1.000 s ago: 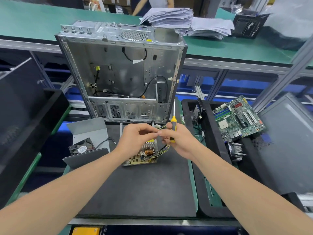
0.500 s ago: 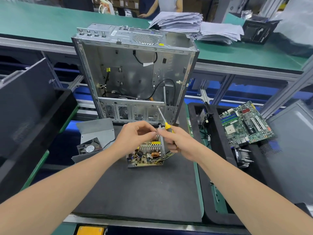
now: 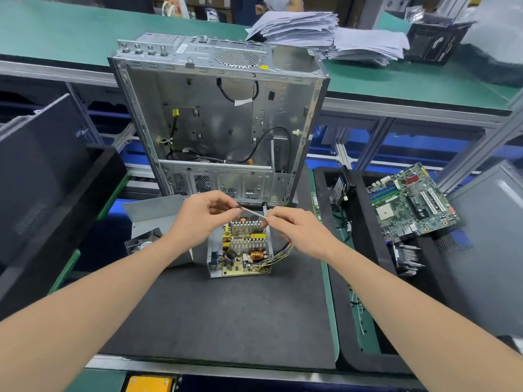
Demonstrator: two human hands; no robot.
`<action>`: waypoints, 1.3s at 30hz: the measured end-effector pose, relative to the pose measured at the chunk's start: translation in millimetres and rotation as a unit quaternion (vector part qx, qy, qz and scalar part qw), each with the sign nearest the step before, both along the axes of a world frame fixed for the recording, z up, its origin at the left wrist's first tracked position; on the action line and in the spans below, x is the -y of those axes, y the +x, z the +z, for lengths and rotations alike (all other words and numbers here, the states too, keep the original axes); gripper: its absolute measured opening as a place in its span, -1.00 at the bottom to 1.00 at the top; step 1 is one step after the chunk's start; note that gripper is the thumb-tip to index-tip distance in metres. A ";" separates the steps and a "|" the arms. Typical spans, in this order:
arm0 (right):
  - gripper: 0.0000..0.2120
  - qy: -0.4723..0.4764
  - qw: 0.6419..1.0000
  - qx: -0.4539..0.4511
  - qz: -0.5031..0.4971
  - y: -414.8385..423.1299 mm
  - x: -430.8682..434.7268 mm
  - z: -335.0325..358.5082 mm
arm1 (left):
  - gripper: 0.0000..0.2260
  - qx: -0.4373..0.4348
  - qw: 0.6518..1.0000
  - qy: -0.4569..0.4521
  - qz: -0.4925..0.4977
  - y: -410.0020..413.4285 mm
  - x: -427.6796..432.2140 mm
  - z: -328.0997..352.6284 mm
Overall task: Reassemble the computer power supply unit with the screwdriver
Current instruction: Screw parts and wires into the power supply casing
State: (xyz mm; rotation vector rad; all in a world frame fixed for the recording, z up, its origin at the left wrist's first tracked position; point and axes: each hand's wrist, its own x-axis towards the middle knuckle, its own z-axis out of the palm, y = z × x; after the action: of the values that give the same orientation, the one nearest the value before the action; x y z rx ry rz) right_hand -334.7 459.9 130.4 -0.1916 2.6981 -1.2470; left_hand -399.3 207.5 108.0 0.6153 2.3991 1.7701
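- The left hand (image 3: 203, 219) is curled, thumb and forefinger pinching the tip of the slim steel-shafted screwdriver (image 3: 252, 213). Whether a screw sits between the fingertips is too small to tell.
- The right hand (image 3: 301, 232) is closed round the screwdriver's handle, which is hidden inside the grip. Only the bare shaft shows, running almost level between the two hands.
- Both hands hover above the open grey-metal power supply unit (image 3: 240, 251). It sits on the dark foam mat (image 3: 226, 321), just in front of the empty silver computer case (image 3: 220, 123).
- The unit's yellowish circuit board, with finned heatsinks and a copper coil, lies exposed. A bundle of coloured wires spills out on its right side.
- A folded grey sheet-metal cover (image 3: 152, 213) and a small black fan (image 3: 143, 244) lie just left of the unit, so the housing is not yet closed.
- The step in hand looks like preparing the tip, probably seating a screw on the bit before driving it.
- To do it well, the right hand should hold the shaft steady while the left fingers do the fine work, setting the screw squarely on the bit.
- This is best done clear of the board, since a dropped screw could lodge among the components and be awkward to retrieve.
- The wires should be tucked inside before the cover goes on, and each screw driven straight rather than slanted.
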 end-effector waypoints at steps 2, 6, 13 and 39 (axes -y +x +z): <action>-0.74 0.015 1.000 -0.002 0.001 -1.1 -1.4 -1.0 | -0.91 -0.007 1.000 -0.011 -0.004 -0.3 1.0 -0.5; -0.76 0.053 0.999 -0.009 0.005 -2.9 -3.7 -3.1 | -0.92 -0.028 0.999 -0.040 -0.017 -0.2 4.2 -2.2; -0.80 0.120 0.993 -0.010 0.010 -5.0 -6.3 -7.5 | -0.90 -0.070 0.992 -0.103 -0.013 2.1 8.1 -5.0; -0.67 0.110 0.993 0.017 0.044 1.3 -0.7 -6.5 | -0.92 -0.197 0.940 -0.266 -0.085 5.8 11.8 5.2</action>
State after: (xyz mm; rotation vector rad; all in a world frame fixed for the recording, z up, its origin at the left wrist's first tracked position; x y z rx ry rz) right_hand -333.4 460.6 123.9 -0.2552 2.7384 -0.9124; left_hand -393.6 195.7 113.2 1.1309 2.7957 0.9238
